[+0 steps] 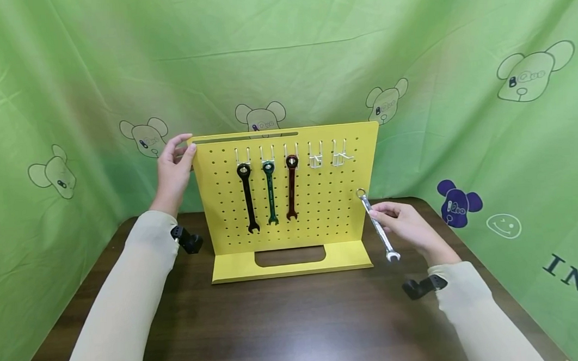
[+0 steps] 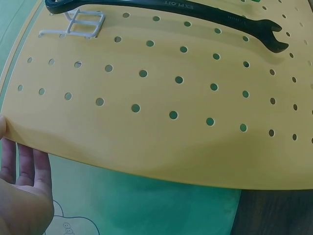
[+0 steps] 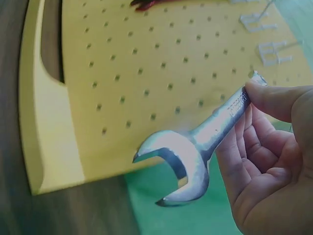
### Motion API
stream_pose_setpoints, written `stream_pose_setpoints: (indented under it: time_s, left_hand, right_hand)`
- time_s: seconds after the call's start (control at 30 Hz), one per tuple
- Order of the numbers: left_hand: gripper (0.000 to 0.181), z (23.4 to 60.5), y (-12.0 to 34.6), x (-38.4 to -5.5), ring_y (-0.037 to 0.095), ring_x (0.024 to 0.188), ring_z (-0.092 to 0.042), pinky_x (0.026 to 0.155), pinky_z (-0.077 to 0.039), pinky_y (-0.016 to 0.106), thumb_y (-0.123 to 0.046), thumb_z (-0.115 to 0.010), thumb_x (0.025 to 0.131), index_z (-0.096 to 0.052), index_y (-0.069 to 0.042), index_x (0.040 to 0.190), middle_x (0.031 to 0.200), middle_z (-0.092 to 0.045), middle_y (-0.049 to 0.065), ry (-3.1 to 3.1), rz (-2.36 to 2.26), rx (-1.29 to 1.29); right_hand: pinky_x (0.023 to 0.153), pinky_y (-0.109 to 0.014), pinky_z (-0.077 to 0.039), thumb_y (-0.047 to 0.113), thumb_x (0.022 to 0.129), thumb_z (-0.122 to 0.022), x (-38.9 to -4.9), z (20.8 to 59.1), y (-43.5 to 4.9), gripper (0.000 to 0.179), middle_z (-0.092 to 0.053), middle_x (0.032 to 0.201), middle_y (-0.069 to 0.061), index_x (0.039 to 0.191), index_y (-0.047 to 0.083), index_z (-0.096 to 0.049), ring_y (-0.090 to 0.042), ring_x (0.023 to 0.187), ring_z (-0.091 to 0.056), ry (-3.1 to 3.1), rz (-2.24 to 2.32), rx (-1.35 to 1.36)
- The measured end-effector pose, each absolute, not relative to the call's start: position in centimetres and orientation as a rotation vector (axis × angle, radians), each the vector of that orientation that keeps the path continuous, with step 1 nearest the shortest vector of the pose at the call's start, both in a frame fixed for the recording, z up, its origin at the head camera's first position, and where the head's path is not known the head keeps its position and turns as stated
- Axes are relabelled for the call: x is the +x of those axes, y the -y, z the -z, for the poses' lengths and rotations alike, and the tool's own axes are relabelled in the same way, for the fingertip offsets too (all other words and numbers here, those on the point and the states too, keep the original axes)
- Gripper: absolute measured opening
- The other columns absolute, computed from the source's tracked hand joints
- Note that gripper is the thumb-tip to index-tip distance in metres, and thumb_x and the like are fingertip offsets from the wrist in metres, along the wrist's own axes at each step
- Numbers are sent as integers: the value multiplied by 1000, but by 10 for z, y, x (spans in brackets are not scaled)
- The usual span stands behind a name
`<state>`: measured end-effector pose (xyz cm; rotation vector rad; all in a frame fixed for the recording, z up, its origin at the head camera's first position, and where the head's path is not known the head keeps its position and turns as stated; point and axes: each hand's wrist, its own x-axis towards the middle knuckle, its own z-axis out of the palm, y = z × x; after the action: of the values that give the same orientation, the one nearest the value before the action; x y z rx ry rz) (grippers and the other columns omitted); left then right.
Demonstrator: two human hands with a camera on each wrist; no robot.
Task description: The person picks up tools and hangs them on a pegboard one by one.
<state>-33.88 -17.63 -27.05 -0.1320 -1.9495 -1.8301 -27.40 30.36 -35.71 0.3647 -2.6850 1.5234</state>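
Observation:
My right hand (image 1: 403, 223) pinches a silver combination wrench (image 1: 378, 227) between thumb and fingers, in front of the yellow pegboard's (image 1: 339, 199) right edge. Its ring end points up and its open end down; the open jaw looms close in the right wrist view. At the pegboard's upper left corner, my left hand (image 1: 173, 170) grips the edge, thumb in front and fingers behind. Three wrenches hang by their ring ends on white hooks: a black wrench (image 1: 248, 199), a green wrench (image 1: 270, 193) and a red wrench (image 1: 291, 188).
To the right of the red wrench, two white wire hooks (image 1: 315, 156) (image 1: 340, 155) carry nothing. The pegboard stands on a dark wooden table (image 1: 296, 322). Green cloth (image 1: 312, 54) with printed bear heads surrounds the table at the back and sides.

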Motion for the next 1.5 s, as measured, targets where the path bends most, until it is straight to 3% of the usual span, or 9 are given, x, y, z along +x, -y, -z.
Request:
stream_pose_setpoints:
  time_s: [0.33,0.8,1.1,1.5]
  left_hand:
    - [35,269,175,-338,13,98,-56,91,-53,29,-24,-60,102,-59,-17,136,114,-56,2,1960,1839,-123]
    - [34,269,175,-338,14,98,-57,91,-53,29,-25,-61,101,-59,-18,135,114,-56,2,1957,1848,-116]
    - [34,269,175,-338,13,98,-56,89,-53,28,-24,-60,102,-59,-18,135,113,-56,2,1957,1834,-119]
    - [36,269,175,-338,13,98,-56,91,-53,30,-24,-60,102,-58,-16,137,114,-56,2,1961,1825,-116]
  right_hand:
    - [80,-29,-57,28,102,-61,-276,329,-259,46,-64,103,-15,127,-10,-57,-11,89,-59,2621,-1608,388]
    - [75,-23,-53,25,102,-62,-284,305,-220,45,-62,97,-5,127,-12,-55,-12,85,-57,2434,-1817,513]
    - [75,-24,-56,24,102,-61,-296,308,-213,44,-63,102,-15,127,-13,-55,-12,85,-58,2408,-1851,507]
    - [86,-26,-54,28,102,-60,-311,323,-208,49,-60,110,-13,130,-12,-55,-13,96,-57,2394,-1950,416]
